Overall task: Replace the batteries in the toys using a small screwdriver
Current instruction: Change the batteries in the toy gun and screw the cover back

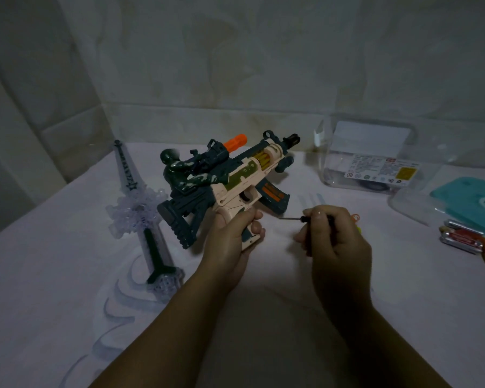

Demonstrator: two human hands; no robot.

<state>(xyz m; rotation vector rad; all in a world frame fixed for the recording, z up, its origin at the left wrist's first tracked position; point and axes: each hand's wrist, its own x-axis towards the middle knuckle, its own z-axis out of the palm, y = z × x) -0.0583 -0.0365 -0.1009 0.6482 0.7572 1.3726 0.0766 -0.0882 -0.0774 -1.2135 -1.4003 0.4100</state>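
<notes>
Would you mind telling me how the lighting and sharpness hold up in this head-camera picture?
Head view: dim and underexposed, with a bluish cast; the forearms at the bottom are nearly black. The toy gun in the left hand is still readable, while the screwdriver in the right hand shows only as a thin dark shaft. The clear container is soft, and wide-angle bending shows at the edges.

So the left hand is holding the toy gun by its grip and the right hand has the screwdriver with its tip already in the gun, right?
Not quite. The head view shows the left hand holding the toy gun by its grip and the right hand holding the screwdriver, but its tip is in the air, clear of the gun and pointing toward it.
</notes>
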